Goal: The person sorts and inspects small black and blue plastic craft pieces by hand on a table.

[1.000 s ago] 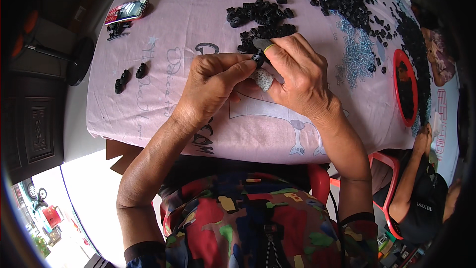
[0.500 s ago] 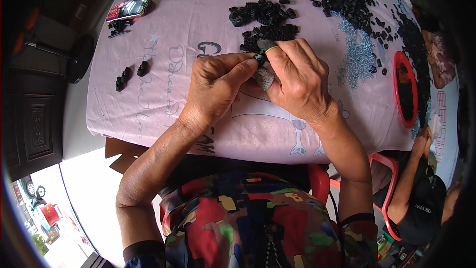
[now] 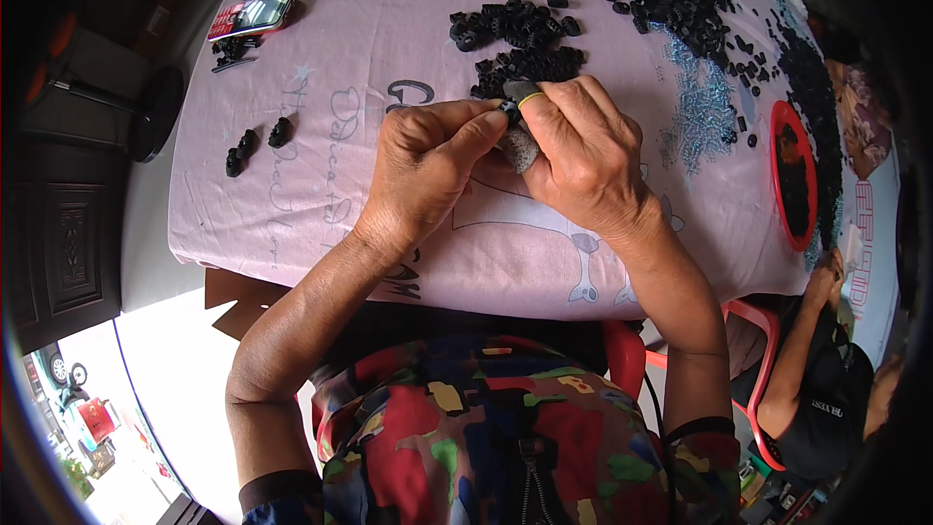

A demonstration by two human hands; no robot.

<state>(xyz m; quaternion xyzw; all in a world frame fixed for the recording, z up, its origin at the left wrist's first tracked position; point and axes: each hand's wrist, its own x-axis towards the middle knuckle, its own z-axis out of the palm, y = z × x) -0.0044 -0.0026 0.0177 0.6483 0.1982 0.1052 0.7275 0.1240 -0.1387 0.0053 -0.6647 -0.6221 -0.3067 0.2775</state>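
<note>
Small black part (image 3: 508, 113) is staying pinched between left hand (image 3: 428, 170) and right hand (image 3: 583, 160) fingers; hands barely shifting, assembly ongoing over tabletop (image 3: 321, 185).

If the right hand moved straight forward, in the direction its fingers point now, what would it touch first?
The right hand points up and away across the table. Probably it would first meet the small pile of black parts lying just beyond its fingertips on the pink cloth. How high the hand is above the cloth is unclear.
</note>
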